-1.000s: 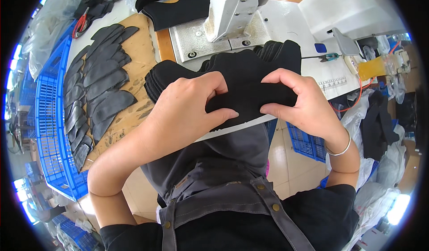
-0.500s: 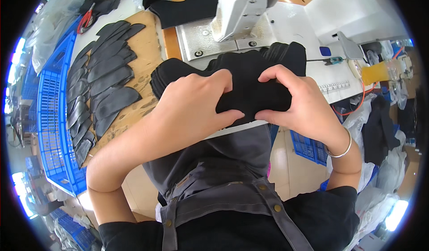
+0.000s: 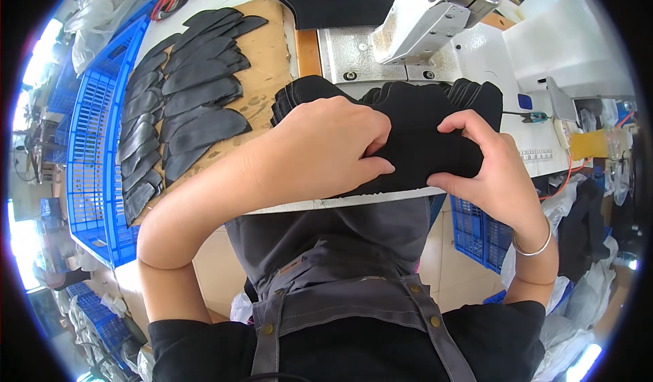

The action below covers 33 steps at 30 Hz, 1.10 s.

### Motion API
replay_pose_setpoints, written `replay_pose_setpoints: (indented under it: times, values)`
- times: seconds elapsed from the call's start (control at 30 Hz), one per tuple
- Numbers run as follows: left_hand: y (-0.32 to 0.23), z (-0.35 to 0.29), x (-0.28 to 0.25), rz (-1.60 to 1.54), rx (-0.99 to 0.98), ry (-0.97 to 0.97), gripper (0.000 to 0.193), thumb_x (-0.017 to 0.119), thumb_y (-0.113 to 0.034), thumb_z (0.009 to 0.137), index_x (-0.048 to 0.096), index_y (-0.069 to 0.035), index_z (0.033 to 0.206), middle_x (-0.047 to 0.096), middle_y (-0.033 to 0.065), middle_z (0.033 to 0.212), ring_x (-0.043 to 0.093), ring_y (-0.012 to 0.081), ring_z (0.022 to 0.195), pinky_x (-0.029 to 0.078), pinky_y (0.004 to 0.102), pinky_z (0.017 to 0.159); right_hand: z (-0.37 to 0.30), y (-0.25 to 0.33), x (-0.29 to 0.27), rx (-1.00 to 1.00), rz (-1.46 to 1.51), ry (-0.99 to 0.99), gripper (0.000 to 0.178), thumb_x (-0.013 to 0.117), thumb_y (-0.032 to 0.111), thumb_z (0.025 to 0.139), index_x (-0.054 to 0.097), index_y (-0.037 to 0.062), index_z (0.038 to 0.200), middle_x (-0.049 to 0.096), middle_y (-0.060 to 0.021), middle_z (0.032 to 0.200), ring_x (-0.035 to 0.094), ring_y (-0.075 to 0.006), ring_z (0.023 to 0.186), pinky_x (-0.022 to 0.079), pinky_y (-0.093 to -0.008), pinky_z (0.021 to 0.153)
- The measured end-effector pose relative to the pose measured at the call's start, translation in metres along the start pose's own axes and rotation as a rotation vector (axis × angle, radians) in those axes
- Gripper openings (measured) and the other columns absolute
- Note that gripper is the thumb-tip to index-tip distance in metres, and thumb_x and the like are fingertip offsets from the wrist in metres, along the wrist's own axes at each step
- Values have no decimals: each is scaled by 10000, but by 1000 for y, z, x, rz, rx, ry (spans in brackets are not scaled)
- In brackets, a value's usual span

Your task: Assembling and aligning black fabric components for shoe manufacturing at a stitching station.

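A thick stack of cut black fabric pieces with curved edges lies at the front edge of the white work table. My left hand is closed on the left part of the stack, its thumb and forefinger bent toward each other over the cloth. On the right part, my right hand has its thumb at the near edge and its bent forefinger on top, gripping the pieces. The other fingers of both hands are mostly hidden. A silver bangle circles my right wrist.
Beyond the stack stands a white sewing machine. Rows of dark leather-like pieces lie on a brown board at left, next to a blue crate. Red-handled scissors lie far left. Another blue crate stands low at right.
The whole view has shifted, so the table and stack appear farther right. My thumbs are farther apart on the stack. Both hands stay on the fabric.
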<state>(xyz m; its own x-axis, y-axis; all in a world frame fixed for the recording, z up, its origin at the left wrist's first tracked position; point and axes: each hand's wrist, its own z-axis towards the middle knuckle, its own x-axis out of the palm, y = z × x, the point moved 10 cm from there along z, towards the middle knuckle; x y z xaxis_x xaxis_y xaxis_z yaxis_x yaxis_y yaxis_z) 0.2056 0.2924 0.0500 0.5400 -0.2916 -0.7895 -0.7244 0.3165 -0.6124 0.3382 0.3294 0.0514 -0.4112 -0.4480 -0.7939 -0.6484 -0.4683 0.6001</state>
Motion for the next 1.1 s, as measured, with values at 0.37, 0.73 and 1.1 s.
replay_pose_setpoints:
  times: [0.37,0.73,1.1]
  values:
    - [-63,-23,12,571,117,-364,739,751,-359,636,532,2,1242,456,143,1380,458,285,1274,417,405,980,-2,-1,-1,-21,-33,-12,499,821,109,638,560,46,1059,645,-108,980,633,-337,919,483,-330,800]
    - [-54,-14,61,562,133,-272,882,750,-355,653,411,-93,1423,370,139,1491,384,287,1358,301,413,1103,-26,-40,-22,-43,332,-243,235,656,38,869,569,49,1088,518,-2,645,480,-69,538,393,-223,515]
    - [-56,-13,62,580,143,-255,804,728,-301,712,416,-152,1438,343,193,1494,374,334,1357,295,434,1104,-44,-19,-24,-374,-80,-551,304,684,16,814,590,84,1095,576,-63,792,577,-220,594,463,-320,510]
